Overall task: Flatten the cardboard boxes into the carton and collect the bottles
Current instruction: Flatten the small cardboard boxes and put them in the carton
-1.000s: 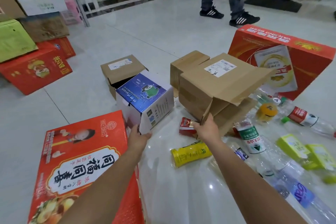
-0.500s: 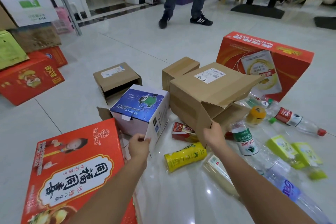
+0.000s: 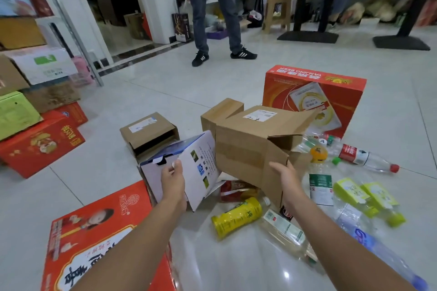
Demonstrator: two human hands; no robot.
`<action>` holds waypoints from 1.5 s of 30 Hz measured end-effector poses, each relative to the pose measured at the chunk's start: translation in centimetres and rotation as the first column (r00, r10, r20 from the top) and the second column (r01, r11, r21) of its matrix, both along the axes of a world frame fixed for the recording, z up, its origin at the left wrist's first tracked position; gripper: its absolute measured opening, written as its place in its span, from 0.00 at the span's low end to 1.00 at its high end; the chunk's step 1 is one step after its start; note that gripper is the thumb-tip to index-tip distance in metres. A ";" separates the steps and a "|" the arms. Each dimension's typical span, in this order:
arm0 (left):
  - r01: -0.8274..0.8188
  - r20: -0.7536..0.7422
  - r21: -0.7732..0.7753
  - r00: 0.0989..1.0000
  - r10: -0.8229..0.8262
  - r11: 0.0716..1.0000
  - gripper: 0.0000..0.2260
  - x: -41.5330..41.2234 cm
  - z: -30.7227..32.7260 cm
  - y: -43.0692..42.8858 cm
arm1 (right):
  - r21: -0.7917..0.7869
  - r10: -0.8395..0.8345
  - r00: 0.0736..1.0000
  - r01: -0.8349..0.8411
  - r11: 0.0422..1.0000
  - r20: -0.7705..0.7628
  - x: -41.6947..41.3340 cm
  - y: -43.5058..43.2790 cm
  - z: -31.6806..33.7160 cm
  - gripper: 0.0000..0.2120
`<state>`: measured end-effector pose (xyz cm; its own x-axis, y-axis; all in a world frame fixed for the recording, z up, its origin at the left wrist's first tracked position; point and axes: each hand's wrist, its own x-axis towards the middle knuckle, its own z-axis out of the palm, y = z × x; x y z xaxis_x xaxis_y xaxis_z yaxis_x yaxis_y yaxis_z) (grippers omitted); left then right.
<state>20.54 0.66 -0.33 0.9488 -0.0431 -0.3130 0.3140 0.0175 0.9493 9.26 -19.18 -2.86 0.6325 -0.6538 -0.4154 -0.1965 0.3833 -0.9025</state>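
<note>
Nearest, a red carton (image 3: 94, 243) lies flat on the floor tiles beside the left forearm. No flattened cardboard rests on the part in view. Just beyond it, the left hand (image 3: 172, 182) grips the white and blue box (image 3: 189, 165), with its fingers curled round a near edge. The box is tipped up and keeps its full shape.

Level with it, the right hand (image 3: 286, 177) holds the big brown box (image 3: 246, 146) by an open end flap, thumb on the outer face and fingers wrapped behind. This box is also uncrushed, its flaps splayed.

Bottles lie loose on the floor under and to the right of these 2 boxes. A yellow bottle (image 3: 236, 217) is closest, with clear ones beside it. Farther right is a water bottle with a red label (image 3: 364, 158). None has been gathered.

Behind, 2 smaller brown boxes stand unflattened: one with an open side (image 3: 149, 132) and one (image 3: 222, 111) touching the big box. Farther back a red beer carton (image 3: 314, 101) stands upright. Beyond it are a standing person's legs (image 3: 212, 7).

The job looks barely begun, with 4 boxes left to flatten and every bottle to collect. Which red carton should receive them I cannot tell.
</note>
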 end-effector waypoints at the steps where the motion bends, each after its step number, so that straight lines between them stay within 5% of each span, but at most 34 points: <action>1: -0.002 0.000 -0.025 1.000 0.002 1.000 0.15 -0.4 0.6 0.0 | 0.023 0.037 0.999 -0.037 0.999 0.010 -0.4 0.0 0.4 0.43; 3: 0.022 -0.009 -0.089 1.000 -0.023 0.996 0.17 -1.3 1.7 -0.2 | 0.070 0.116 0.993 -0.119 0.990 0.038 -1.2 0.1 1.4 0.45; 7: 0.065 0.013 -0.142 0.998 -0.064 0.988 0.14 -2.5 4.3 -1.3 | 0.190 0.223 0.955 -0.260 0.947 0.197 -2.2 0.7 3.5 0.30; 11: 0.136 0.031 -0.108 0.991 -0.134 0.985 0.06 -3.1 5.9 -2.6 | 0.184 0.311 0.902 -0.374 0.909 0.300 -2.8 1.0 4.8 0.42; 18: 0.195 0.025 -0.041 0.981 -0.194 0.980 0.10 -4.0 6.9 -3.5 | 0.047 0.367 0.923 -0.374 0.926 0.113 -2.3 1.3 5.5 0.48; 24: 0.280 -0.040 0.010 0.959 -0.279 0.960 0.15 -4.1 6.3 -2.6 | -0.046 0.362 0.931 -0.360 0.932 0.041 -3.3 1.5 5.0 0.26; 31: 0.361 -0.139 0.021 0.925 -0.355 0.932 0.28 -5.7 4.0 -3.0 | -0.118 0.368 0.927 -0.375 0.920 -0.076 -3.2 2.5 3.1 0.32; 34: 0.369 -0.178 0.039 0.917 -0.356 0.929 0.12 -7.0 2.9 -3.4 | -0.151 0.395 0.910 -0.411 0.899 -0.126 -3.0 3.3 2.6 0.25; 37: 0.282 -0.147 0.111 0.953 -0.265 0.953 0.12 -7.6 0.8 -3.7 | -0.186 0.412 0.892 -0.443 0.877 -0.184 -2.9 3.6 2.1 0.27; 40: 0.073 -0.078 0.471 0.996 -0.041 0.879 0.11 -7.6 -1.3 -3.9 | -0.199 0.421 0.881 -0.462 0.864 -0.217 -2.8 3.9 1.6 0.23; 45: -0.164 -0.080 0.630 0.959 0.273 0.759 0.42 -8.6 -1.1 -3.9 | -0.238 0.419 0.880 -0.466 0.852 -0.223 -2.4 4.0 0.9 0.22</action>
<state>11.97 -3.26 -1.46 0.8440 0.4109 -0.3446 0.5186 -0.4619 0.7195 6.89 -15.15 -1.93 0.8239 -0.4224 -0.3778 -0.4329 -0.0389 -0.9006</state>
